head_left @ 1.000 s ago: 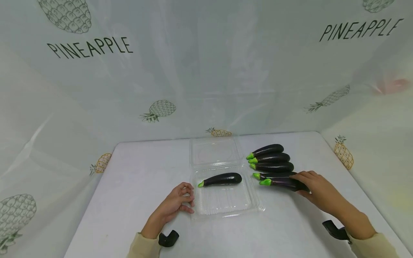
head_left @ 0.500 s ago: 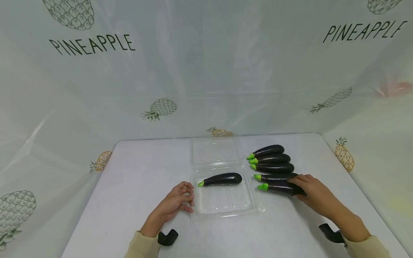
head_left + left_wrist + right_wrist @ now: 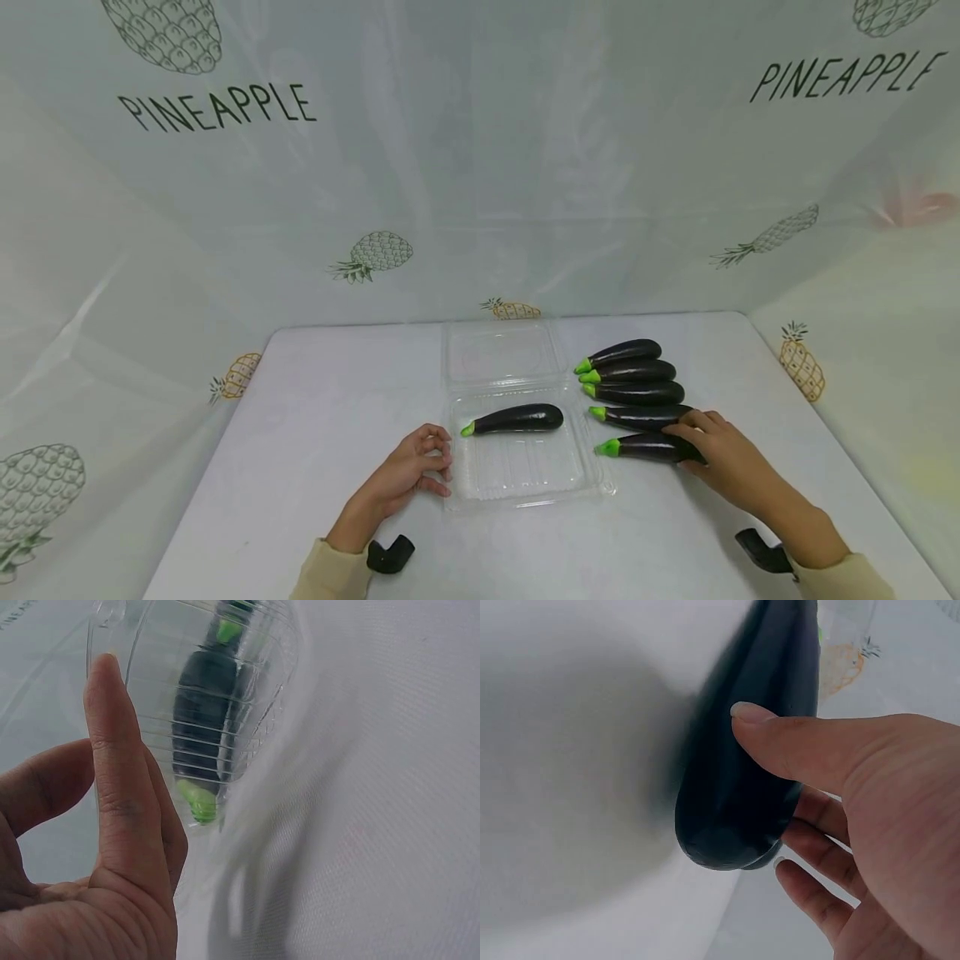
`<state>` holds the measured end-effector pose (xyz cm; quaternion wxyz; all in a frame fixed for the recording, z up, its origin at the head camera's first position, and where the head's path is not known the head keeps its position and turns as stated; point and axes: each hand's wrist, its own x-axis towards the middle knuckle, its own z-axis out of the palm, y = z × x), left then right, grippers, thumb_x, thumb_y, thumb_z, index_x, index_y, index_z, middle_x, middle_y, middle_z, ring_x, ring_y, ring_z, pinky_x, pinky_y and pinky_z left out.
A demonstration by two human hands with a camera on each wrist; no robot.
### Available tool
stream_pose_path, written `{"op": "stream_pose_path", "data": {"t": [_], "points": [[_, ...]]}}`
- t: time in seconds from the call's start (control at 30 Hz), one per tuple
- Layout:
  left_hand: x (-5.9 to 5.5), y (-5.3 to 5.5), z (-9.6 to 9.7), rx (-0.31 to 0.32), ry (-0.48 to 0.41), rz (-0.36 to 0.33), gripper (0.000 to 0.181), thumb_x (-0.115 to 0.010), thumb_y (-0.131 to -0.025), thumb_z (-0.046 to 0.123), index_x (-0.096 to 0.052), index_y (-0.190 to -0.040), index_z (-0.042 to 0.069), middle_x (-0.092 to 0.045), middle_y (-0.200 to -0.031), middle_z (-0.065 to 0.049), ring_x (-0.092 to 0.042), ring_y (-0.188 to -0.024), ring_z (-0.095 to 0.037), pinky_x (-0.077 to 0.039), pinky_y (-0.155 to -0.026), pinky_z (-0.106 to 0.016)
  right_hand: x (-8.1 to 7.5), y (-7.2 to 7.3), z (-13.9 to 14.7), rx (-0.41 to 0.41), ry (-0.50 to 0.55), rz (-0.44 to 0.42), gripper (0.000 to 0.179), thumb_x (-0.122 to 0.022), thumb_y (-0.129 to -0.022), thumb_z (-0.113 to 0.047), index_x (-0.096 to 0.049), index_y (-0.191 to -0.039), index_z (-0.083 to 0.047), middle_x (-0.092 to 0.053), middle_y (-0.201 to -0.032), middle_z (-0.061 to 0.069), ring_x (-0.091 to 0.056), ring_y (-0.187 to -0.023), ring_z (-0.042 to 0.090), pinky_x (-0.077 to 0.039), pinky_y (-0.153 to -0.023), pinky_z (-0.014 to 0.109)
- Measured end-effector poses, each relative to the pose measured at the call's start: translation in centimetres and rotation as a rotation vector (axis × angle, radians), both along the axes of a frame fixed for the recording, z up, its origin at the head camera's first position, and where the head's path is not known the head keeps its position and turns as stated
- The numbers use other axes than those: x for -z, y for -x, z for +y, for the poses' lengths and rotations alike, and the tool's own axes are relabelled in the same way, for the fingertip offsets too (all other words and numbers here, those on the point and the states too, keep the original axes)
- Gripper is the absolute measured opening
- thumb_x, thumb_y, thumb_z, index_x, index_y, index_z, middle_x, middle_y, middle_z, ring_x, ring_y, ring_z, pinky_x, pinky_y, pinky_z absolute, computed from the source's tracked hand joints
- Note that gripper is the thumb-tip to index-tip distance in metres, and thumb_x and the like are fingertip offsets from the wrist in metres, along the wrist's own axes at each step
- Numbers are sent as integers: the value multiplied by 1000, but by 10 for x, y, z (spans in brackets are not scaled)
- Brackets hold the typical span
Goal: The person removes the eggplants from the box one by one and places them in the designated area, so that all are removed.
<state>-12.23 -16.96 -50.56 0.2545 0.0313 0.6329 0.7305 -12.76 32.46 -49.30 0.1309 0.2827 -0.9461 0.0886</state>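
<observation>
In the head view, my right hand (image 3: 722,460) grips the thick end of the nearest eggplant (image 3: 652,447), whose green stem points left. The right wrist view has the thumb (image 3: 780,742) lying across the dark, glossy body of this eggplant (image 3: 735,802), with the other fingers on its far side. My left hand (image 3: 411,468) rests at the left edge of a clear plastic clamshell container (image 3: 517,483). Its index finger (image 3: 116,772) is straight along the container's wall in the left wrist view. One eggplant (image 3: 517,418) lies inside the container's base, stem to the left.
Right of the container, another eggplant (image 3: 645,417) lies just beyond the gripped one. Farther back, three more, including a middle eggplant (image 3: 630,372), lie close together. The container's lid (image 3: 498,354) is folded back on the white table (image 3: 337,392). A pineapple-print sheet (image 3: 420,167) surrounds the table.
My right hand has drawn the nearest eggplant slightly toward me and left, widening the gap from the one behind it. The left hand and container have stayed in place.
</observation>
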Motion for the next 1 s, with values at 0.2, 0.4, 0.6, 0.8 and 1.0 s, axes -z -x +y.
{"op": "stream_pose_path", "data": {"t": [0.2,0.4,0.6,0.8,1.0], "points": [[1,1,0,4,4,3,32,-60,-100,-3,-42,-127,-2,-53,-97,-1,-61,-79,-15,-65,-64,-29,3,-1,-4,8,0,31,60,-100,-58,3,-75,-112,-5,-64,-107,7,-63,-101,33,-59,-82,54],[-1,0,1,3,4,-1,30,-59,-101,-4,-42,-126,-1,-53,-97,-1,-61,-79,-16,-64,-64,-29,8,-3,-3,-3,14,76,63,-100,-55,3,-75,-112,-5,-63,-108,8,-63,-101,36,-59,-82,55],[-3,-1,1,1,1,1,30,-59,-101,-3,-42,-126,-1,-53,-97,-1,-61,-80,-16,-64,-63,-29,6,-5,-4,-18,13,108,65,-101,-55,2,-75,-114,-6,-63,-110,9,-63,-102,36,-58,-81,55],[-2,-2,1,4,1,0,29,-58,-102,-3,-42,-126,-1,-53,-98,-1,-61,-80,-16,-64,-64,-29,0,-9,-7,-35,25,133,66,-101,-54,1,-75,-113,-8,-64,-111,8,-63,-102,35,-58,-81,55],[-2,-2,1,9,7,-4,29,-57,-102,-3,-41,-126,-2,-53,-97,-1,-61,-81,-15,-64,-65,-28,-14,-11,-19,-97,50,187,67,-100,-53,0,-74,-115,-8,-66,-115,12,-63,-104,33,-57,-83,51]]}}
